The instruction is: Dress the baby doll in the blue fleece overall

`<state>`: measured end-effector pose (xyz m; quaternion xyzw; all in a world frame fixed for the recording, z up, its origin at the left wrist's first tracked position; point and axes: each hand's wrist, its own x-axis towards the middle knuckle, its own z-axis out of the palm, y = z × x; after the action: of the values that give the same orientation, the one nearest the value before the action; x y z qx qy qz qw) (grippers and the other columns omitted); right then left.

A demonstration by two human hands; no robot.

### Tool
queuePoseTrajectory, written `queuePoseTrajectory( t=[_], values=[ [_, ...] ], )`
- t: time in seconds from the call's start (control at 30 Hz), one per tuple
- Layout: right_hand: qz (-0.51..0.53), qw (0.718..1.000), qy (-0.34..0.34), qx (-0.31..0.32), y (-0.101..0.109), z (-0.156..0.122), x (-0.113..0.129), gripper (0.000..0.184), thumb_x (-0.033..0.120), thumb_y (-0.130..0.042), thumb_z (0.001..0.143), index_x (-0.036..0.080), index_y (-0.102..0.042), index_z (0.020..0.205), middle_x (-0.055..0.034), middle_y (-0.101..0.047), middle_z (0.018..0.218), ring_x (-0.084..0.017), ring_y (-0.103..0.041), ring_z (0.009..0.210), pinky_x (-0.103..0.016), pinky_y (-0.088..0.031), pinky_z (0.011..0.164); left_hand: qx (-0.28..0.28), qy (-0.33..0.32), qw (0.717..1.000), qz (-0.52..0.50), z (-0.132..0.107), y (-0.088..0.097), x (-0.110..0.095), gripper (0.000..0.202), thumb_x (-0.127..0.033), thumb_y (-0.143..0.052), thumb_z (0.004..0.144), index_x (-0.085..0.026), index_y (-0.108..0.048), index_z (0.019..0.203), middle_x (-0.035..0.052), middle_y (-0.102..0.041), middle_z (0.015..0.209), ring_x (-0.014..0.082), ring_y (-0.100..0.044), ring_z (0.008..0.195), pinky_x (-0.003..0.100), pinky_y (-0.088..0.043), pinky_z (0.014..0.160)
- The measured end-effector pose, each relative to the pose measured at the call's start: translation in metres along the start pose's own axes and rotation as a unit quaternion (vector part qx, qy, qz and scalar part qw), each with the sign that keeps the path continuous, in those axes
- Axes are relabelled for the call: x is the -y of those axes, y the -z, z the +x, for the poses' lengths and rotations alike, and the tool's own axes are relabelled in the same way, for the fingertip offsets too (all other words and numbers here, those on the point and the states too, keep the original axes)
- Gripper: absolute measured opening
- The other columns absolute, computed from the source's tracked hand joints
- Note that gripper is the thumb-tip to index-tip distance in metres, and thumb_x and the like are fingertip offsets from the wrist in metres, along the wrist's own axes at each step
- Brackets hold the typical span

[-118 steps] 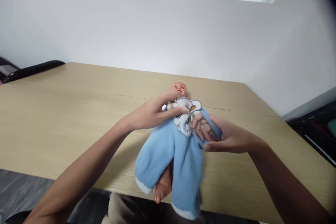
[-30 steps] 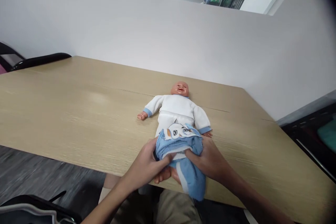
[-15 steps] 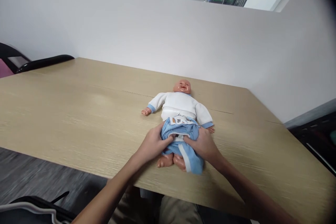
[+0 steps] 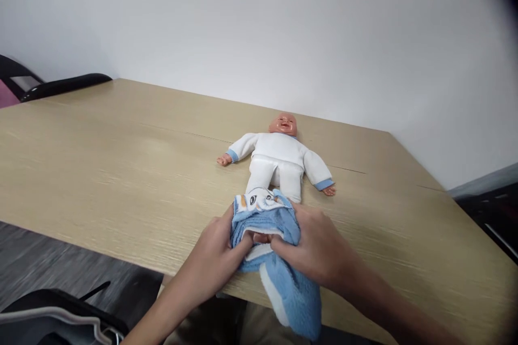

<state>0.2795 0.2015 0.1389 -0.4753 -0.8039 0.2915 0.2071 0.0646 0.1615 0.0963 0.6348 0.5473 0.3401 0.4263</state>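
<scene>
Bench [image 4: 121, 156]: carries the doll [image 4: 278, 148], on its back.
Blue garment [image 4: 263, 220]: gathered, at the doll's lower legs.
Left hand [image 4: 216, 242], right hand [image 4: 313, 242]: both grip its cloth.
White-edged opening [image 4: 259, 252]: seemingly being spread; next move likely needs even tension.

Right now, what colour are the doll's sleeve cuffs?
Light blue sleeve cuffs, clearest in the head view.
</scene>
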Motion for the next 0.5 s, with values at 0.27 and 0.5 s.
queuePoseTrajectory(
  t=[0.27,0.5],
  values=[
    [-0.096,0.995,-0.016,0.015,-0.030,0.006,-0.018,0.036,0.044,-0.071,0.090,0.021,-0.061,0.117,-0.0127,-0.071,0.117,-0.034,-0.069,0.099,-0.045,-0.052,0.082,0.040,0.031,0.991,0.127,0.004,0.000,0.027,0.029,-0.037,-0.048,0.102,-0.019,-0.058,0.122,0.0119,-0.072,0.114,0.0369,-0.056,0.119,0.052,-0.041,0.105],
    [-0.080,0.996,0.003,0.045,-0.035,0.003,-0.021,0.038,0.038,-0.068,0.093,0.022,-0.060,0.126,-0.0113,-0.072,0.124,-0.034,-0.069,0.112,-0.046,-0.053,0.094,0.010,-0.036,0.990,0.139,0.004,-0.010,0.045,0.018,-0.030,-0.042,0.105,-0.020,-0.055,0.111,0.0127,-0.068,0.120,0.0327,-0.055,0.120,0.053,-0.036,0.111]
  ],
)
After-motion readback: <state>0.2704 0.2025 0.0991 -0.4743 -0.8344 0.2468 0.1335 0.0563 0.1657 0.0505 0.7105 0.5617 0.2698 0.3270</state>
